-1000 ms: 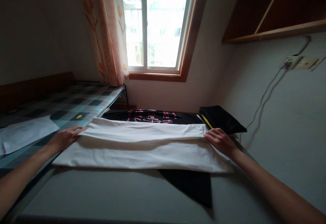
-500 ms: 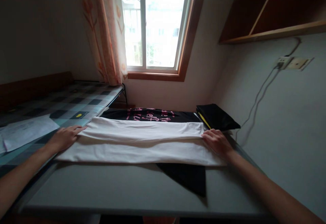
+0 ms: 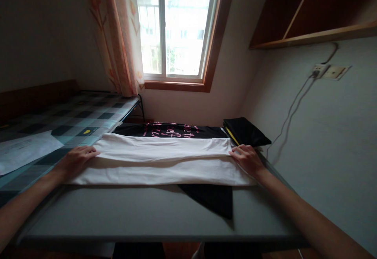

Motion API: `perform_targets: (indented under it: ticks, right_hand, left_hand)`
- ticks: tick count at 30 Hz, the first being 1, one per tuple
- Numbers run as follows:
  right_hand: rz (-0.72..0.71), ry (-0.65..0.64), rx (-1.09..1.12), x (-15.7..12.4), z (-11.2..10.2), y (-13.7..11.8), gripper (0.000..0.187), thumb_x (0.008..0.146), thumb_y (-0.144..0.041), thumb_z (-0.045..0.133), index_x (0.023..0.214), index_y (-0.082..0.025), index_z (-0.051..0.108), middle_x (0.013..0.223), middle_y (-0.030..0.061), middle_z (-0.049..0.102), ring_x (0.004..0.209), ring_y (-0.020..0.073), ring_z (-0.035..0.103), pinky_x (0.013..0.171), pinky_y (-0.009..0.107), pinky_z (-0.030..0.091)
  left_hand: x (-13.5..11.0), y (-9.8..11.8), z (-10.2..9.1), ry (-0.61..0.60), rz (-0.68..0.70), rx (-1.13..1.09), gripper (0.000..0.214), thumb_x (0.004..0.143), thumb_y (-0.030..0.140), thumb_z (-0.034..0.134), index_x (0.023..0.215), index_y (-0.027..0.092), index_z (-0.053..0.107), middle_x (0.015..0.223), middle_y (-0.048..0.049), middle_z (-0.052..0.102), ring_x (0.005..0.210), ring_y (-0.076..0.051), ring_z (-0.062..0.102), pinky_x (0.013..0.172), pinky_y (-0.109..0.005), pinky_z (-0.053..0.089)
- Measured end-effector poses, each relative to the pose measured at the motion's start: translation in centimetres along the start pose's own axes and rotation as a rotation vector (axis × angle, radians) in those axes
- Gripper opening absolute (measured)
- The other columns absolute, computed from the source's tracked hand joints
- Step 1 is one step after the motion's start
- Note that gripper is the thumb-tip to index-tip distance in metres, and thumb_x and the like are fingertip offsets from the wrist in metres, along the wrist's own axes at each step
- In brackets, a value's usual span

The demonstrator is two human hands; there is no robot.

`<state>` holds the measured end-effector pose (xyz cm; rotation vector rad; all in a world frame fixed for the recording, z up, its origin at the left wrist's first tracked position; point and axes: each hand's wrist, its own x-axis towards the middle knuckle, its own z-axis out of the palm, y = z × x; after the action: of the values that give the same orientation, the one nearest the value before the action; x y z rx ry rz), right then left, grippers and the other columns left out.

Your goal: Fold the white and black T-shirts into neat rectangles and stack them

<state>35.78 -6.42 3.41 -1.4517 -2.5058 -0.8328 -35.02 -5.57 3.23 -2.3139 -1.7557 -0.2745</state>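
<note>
A white cloth [image 3: 165, 168] lies across the table in long flat folds, with a narrower folded strip on its far part. At its left end my left hand [image 3: 79, 159] is closed, fingertips pinching the edge of the upper strip. My right hand [image 3: 246, 159] grips the opposite end of that strip between thumb and fingers. Beyond the cloth spreads a black garment [image 3: 132, 130] with pink lettering, partly covered by the white. A black pointed piece of fabric [image 3: 216, 200] sticks out from under the near edge; whether it joins the garment is hidden.
The pale table [image 3: 118, 216] has its front edge close to me. Folded black fabric [image 3: 246, 130] with a yellow edge sits at the far right. Left is a checked mattress [image 3: 103, 115] with white paper [image 3: 29, 151]. A cord [image 3: 290, 112] hangs from a wall socket [image 3: 321, 71].
The whole view has shifted slightly. My left hand has slid a little toward me along the cloth's end, its fingers drawn together. My right hand stays at its end.
</note>
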Motion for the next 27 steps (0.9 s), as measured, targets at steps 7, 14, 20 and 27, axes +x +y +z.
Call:
perform_targets:
  ticks: [7,14,20,27]
  right_hand:
    - [-0.041,0.018,0.007,-0.3,1.1,0.1,0.025,0.090,-0.014,0.052,0.103,-0.020,0.073,0.100,0.0086,0.069,0.093,0.0239,0.056,0.084,0.036,0.037]
    - [0.012,0.089,0.115,-0.6,1.8,0.5,0.029,0.087,-0.010,0.050,0.102,-0.021,0.073,0.101,0.0088,0.069,0.094,0.0237,0.057,0.083,0.036,0.040]
    - [0.093,0.168,0.327,3.1,0.0,-4.0,0.029,0.089,-0.015,0.046,0.103,-0.016,0.072,0.105,0.0121,0.069,0.098,0.0247,0.060,0.089,0.040,0.044]
    - [0.188,-0.105,0.536,10.6,0.4,-11.1,0.046,0.097,-0.043,0.038,0.132,-0.021,0.059,0.137,0.0121,0.057,0.124,0.0259,0.053,0.104,0.041,0.039]
  left_hand:
    - [-0.7,-1.0,0.2,-0.064,0.118,0.069,0.033,0.084,0.026,0.043,0.097,0.026,0.074,0.096,-0.0066,0.069,0.084,-0.024,0.062,0.081,-0.036,0.044]
    - [-0.1,3.0,0.0,0.014,0.271,0.042,0.026,0.089,0.034,0.049,0.091,0.025,0.073,0.089,-0.0037,0.069,0.081,-0.021,0.063,0.080,-0.035,0.043]
    - [3.2,10.9,1.8,0.065,0.331,-0.192,0.032,0.096,0.031,0.041,0.092,0.020,0.071,0.086,-0.0058,0.067,0.075,-0.017,0.062,0.071,-0.029,0.046]
    - [9.4,17.5,3.7,0.087,0.200,-0.297,0.038,0.094,0.028,0.039,0.123,0.021,0.063,0.118,-0.0121,0.065,0.107,-0.024,0.061,0.093,-0.037,0.046]
